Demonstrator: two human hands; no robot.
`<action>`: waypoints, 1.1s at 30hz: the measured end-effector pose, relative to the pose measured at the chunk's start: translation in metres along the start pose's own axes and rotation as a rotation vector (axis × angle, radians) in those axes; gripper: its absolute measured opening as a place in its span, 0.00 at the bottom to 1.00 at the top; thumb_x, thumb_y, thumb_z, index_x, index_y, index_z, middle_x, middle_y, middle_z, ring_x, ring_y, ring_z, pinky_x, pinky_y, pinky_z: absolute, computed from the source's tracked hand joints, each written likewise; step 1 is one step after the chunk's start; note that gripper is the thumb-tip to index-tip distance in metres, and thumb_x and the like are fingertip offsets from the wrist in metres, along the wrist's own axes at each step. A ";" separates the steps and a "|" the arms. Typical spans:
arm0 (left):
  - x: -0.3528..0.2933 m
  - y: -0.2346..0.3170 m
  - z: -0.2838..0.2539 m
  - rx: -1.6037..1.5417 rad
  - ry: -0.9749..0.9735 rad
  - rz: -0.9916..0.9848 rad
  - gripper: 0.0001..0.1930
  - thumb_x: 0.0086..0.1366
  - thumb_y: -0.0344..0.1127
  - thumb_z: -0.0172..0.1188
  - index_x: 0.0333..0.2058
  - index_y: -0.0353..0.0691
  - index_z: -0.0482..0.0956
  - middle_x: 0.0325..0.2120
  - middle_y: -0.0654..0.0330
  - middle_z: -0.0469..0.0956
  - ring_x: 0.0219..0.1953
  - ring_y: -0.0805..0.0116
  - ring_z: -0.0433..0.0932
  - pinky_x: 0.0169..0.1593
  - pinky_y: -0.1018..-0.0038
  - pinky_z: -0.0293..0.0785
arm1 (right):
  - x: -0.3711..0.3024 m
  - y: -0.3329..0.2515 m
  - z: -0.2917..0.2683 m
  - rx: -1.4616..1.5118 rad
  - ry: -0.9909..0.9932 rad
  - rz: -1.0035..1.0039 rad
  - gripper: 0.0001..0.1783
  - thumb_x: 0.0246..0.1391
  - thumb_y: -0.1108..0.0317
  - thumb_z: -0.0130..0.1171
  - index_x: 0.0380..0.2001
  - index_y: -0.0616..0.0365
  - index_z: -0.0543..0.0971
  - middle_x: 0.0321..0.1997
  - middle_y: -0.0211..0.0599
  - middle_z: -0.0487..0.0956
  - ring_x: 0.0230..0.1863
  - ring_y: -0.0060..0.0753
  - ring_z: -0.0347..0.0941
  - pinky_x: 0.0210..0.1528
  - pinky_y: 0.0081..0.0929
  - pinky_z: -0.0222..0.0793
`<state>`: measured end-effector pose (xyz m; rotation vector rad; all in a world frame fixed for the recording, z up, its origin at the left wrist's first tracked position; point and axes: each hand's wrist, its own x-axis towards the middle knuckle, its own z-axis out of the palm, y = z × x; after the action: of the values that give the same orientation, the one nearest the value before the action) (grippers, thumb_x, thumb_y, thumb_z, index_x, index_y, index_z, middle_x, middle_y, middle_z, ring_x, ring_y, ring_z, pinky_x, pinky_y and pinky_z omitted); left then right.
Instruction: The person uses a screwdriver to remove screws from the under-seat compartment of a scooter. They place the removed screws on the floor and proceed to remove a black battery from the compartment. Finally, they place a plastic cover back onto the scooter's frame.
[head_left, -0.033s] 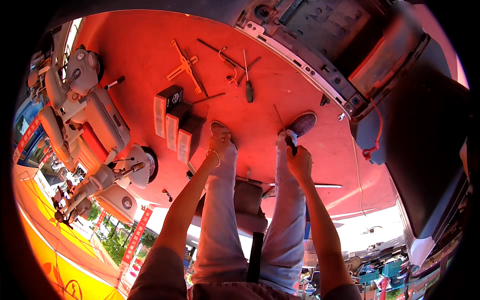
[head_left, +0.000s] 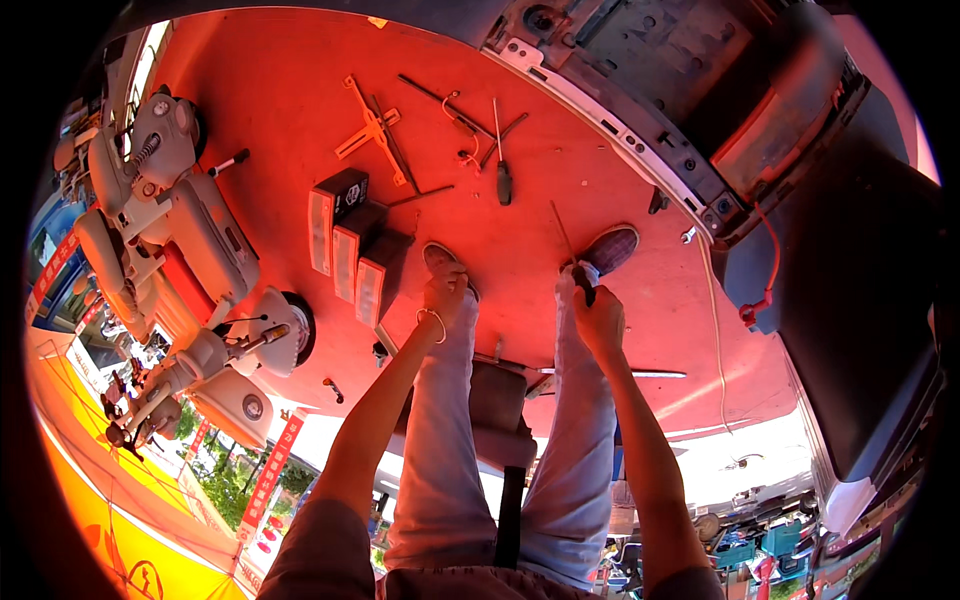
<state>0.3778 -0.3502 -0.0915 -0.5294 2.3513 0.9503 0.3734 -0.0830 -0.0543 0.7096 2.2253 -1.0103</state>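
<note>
My right hand (head_left: 600, 322) is closed round the black handle of a screwdriver (head_left: 581, 281). The thin shaft points away from me, over the red floor beside my right shoe (head_left: 612, 250). In front of my left shin, close to my left shoe (head_left: 436, 254), is my left hand (head_left: 446, 290) with its fingers curled together. Whatever may be in those fingers is too small or hidden to make out. A second screwdriver (head_left: 504, 184), dark-handled, lies on the floor farther ahead.
Three dark box-shaped blocks (head_left: 333, 262) with pale sides stand to the left. Beyond them lie an orange cross-shaped frame (head_left: 374, 128), dark rods and a wire. A scooter (head_left: 205, 230) fills the left side. At upper right is a vehicle's opened body (head_left: 640, 160), with a red cable (head_left: 774, 262).
My left hand has shifted slightly nearer to me and to the right. My right hand keeps its hold on the screwdriver, nearly in the same place. The whole view has moved a little.
</note>
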 end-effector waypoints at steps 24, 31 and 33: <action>-0.059 -0.054 -0.045 -0.548 -0.200 -0.121 0.10 0.56 0.25 0.52 0.38 0.32 0.67 0.28 0.50 0.76 0.32 0.61 0.78 0.36 0.74 0.73 | 0.266 -0.083 0.276 -0.823 0.244 -0.647 0.14 0.40 0.74 0.55 0.35 0.62 0.69 0.38 0.43 0.71 0.36 0.42 0.73 0.31 0.35 0.72; -0.065 -0.066 -0.043 -0.587 -0.173 -0.117 0.08 0.56 0.25 0.52 0.36 0.32 0.67 0.28 0.50 0.75 0.31 0.60 0.78 0.34 0.75 0.73 | 0.251 -0.096 0.309 -0.843 -0.020 -0.181 0.07 0.45 0.67 0.53 0.29 0.57 0.74 0.33 0.45 0.77 0.36 0.45 0.75 0.36 0.35 0.71; -0.066 -0.066 -0.038 -0.570 -0.181 -0.103 0.08 0.57 0.26 0.52 0.36 0.32 0.68 0.29 0.50 0.75 0.31 0.59 0.78 0.33 0.74 0.74 | 0.227 -0.082 0.310 -0.802 -0.038 -0.162 0.08 0.45 0.66 0.54 0.28 0.57 0.74 0.32 0.45 0.77 0.35 0.44 0.75 0.36 0.35 0.71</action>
<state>0.4514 -0.4119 -0.0620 -0.7344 1.8582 1.5553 0.2531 -0.3245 -0.3398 0.1466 2.3988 -0.1296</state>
